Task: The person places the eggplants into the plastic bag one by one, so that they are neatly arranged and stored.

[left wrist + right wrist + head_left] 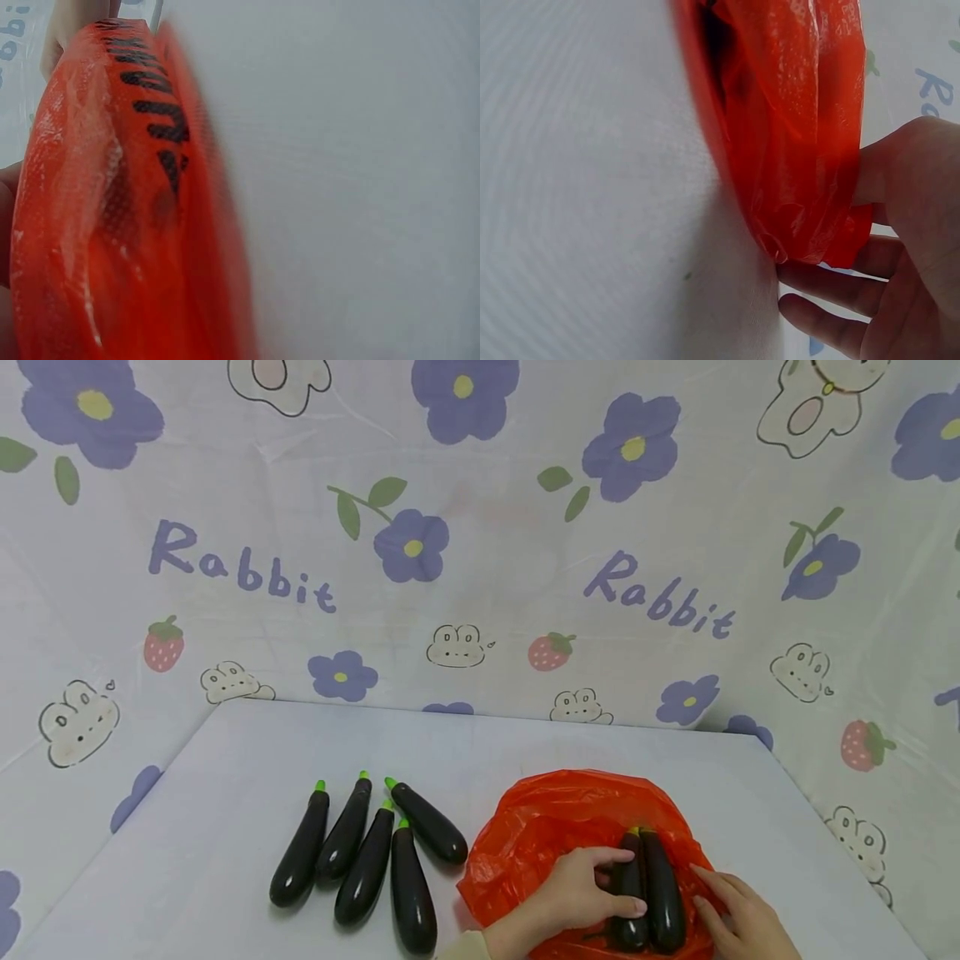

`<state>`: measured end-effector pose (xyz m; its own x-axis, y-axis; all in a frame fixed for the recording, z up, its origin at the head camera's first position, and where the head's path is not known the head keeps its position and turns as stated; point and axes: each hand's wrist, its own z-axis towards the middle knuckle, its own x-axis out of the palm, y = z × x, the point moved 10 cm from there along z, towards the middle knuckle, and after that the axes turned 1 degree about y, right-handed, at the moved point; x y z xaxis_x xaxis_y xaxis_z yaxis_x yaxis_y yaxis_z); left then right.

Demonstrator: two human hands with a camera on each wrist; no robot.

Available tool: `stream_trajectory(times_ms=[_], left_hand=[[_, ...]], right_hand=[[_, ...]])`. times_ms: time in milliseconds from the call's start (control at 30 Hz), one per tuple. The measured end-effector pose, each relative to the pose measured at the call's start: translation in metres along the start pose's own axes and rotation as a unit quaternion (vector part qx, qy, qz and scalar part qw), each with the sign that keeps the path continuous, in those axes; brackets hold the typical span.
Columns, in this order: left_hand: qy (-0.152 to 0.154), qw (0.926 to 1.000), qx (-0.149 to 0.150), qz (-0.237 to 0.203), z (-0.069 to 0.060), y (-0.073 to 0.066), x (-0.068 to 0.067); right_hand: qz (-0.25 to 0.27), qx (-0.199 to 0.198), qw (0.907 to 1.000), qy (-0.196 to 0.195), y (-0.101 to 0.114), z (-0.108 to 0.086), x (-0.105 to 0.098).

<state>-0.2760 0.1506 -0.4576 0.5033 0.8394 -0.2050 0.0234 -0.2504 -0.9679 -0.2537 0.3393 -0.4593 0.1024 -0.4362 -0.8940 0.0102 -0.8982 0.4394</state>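
Note:
A red plastic bag point(525, 827) lies spread open on the white table, with two dark eggplants side by side on it. My left hand point(573, 893) grips the left eggplant point(632, 877), its thumb and forefinger around it. Close beside that one is the right eggplant point(663, 893). At the bag's right edge, my right hand point(742, 914) holds the plastic between thumb and fingers. The right wrist view shows the red film point(802, 187) between that thumb and the fingers point(832, 289). Printed black letters mark the bag point(112, 225) in the left wrist view.
Several more eggplants point(363, 868) with bright green stems lie in a loose group left of the bag. A cloth point(480, 577) printed with flowers and rabbits hangs behind the white table point(217, 793) and along its sides.

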Motion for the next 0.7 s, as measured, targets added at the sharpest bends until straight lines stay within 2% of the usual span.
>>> stream_trajectory(times_ms=[133,233,400,500,700], left_hand=[[0.018,0.9987,0.038,0.028,0.0,-0.008,0.003],[0.02,0.9945,0.064,0.08,-0.003,-0.016,0.003],[0.008,0.9867,0.059,0.152,-0.01,-0.026,0.002],[0.005,0.9856,0.064,0.157,-0.016,-0.04,-0.001],[0.003,0.9843,0.113,0.136,-0.033,-0.07,-0.017]], right_hand=[[-0.007,0.001,1.0,0.001,0.001,0.001,-0.001],[-0.005,0.005,1.0,0.005,0.0,0.001,-0.001],[-0.008,0.001,1.0,0.001,-0.002,0.003,0.0],[-0.014,-0.011,0.9998,-0.009,-0.002,0.003,-0.002],[-0.013,-0.03,0.9993,-0.02,0.001,0.004,-0.002]])
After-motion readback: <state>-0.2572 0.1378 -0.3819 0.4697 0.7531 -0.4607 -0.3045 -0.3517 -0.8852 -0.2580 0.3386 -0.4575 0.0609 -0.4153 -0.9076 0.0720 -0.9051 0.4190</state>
